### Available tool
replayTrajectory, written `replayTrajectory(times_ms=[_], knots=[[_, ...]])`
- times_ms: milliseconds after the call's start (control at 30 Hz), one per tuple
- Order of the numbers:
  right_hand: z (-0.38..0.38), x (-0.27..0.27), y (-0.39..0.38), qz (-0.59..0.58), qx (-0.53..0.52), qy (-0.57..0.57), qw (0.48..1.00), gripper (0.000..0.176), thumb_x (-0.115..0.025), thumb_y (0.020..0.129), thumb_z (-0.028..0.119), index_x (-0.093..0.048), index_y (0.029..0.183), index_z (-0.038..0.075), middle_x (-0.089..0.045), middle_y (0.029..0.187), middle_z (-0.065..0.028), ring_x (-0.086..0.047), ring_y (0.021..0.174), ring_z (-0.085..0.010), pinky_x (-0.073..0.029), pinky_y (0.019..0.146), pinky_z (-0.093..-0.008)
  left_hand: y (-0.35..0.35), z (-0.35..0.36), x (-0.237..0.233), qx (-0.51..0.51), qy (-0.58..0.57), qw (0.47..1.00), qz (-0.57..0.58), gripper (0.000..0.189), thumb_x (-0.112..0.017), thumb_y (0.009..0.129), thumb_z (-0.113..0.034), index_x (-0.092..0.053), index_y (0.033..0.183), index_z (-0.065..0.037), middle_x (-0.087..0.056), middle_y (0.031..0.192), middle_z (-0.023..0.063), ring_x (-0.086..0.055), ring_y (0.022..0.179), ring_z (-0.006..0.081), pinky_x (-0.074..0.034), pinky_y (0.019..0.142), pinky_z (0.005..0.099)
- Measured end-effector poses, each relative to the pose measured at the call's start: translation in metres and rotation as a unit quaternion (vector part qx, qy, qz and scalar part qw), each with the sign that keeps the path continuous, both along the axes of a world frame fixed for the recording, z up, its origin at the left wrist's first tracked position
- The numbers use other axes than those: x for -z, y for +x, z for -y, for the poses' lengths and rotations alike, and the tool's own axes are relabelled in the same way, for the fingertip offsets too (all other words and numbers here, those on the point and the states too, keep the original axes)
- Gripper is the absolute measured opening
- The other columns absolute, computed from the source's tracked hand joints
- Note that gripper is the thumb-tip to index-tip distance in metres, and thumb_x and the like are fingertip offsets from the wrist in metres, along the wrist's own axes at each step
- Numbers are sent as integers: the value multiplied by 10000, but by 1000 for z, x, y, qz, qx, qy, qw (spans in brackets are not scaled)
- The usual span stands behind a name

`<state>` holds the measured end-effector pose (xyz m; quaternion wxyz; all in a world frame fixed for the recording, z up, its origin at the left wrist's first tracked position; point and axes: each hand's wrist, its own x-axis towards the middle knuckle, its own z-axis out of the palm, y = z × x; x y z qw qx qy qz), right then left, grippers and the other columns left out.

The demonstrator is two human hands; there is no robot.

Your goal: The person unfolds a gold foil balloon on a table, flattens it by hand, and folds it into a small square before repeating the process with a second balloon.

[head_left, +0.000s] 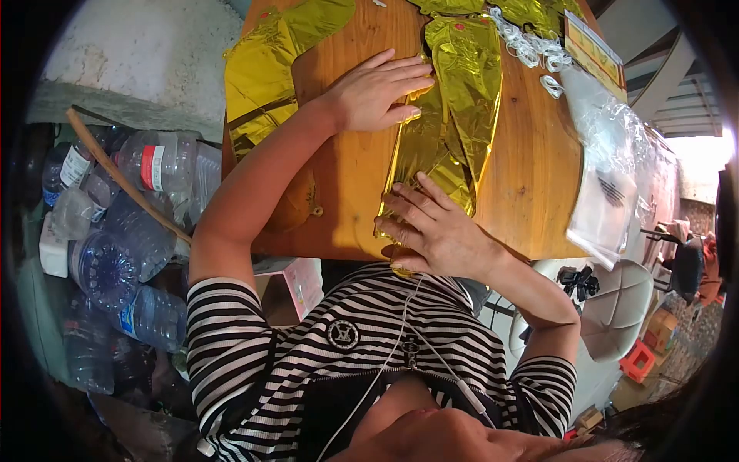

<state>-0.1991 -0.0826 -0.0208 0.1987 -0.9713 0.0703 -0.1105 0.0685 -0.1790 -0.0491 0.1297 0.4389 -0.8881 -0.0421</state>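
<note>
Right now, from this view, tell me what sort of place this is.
Probably a small home workshop or makeshift workroom: gold foil pieces and loops of white string lie on a wooden table, with plastic bottles heaped beside it.

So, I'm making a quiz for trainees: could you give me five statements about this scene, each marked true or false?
1. The left hand touches gold foil. True.
2. The right hand is off the foil. False: it touches it too.
3. White string lies on the table. True.
4. The bottles stand on the table. False: they are beside it.
5. The sleeves are striped. True.
</note>
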Motion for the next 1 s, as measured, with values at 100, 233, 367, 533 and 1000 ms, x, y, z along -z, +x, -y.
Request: replayTrajectory(times_ms=[100, 233, 367, 533, 1000], knots=[[-5, 0, 1, 2, -6, -10, 1000, 623, -721, 851, 468, -629, 1332, 83, -528, 1423, -149, -475, 1371, -324, -236, 1245, -564, 0, 0, -1, -1, 8, 1000, -12, 575, -600, 1006, -355, -471, 1513, -116, -418, 1603, 104, -316, 1523, 254, -180, 1270, 486], [-13, 0, -1, -5, -26, -39, 999, 632, -727, 851, 459, -622, 1335, 67, -571, 1377, -130, -486, 1359, -302, -242, 1244, -565, 0, -1, 0, 3, 1, 1000, -16, 572, -605, 1004, -357, -477, 1506, -113, -426, 1596, 108, -320, 1521, 258, -186, 1267, 488], [-6, 1, -6, 77, -75, 66, 992, 615, -730, 857, 442, -623, 1353, 93, -595, 1326, -110, -497, 1351, -282, -247, 1245, -555, 0, 0, -4, 2, -4, 1000, -14, 571, -609, 1001, -365, -488, 1494, -104, -428, 1594, 113, -322, 1520, 263, -184, 1268, 490], [18, -10, 0, 15, 40, -51, 998, 620, -619, 955, 476, -577, 1432, 83, -461, 1568, -149, -355, 1508, -302, -198, 1260, -523, -1, 1, -2, 2, 1, 1000, -9, 564, -579, 1004, -395, -504, 1484, -109, -435, 1591, 97, -328, 1515, 248, -191, 1264, 481], [23, 3, -40, 89, 394, -21, 915, 666, -557, 1025, 338, -361, 1546, -27, -328, 1619, -258, -250, 1537, -414, -171, 1254, -507, 1, 1, 0, 7, -11, 1000, -10, 574, -595, 992, -361, -490, 1496, -108, -430, 1592, 100, -333, 1509, 261, -186, 1268, 479]])
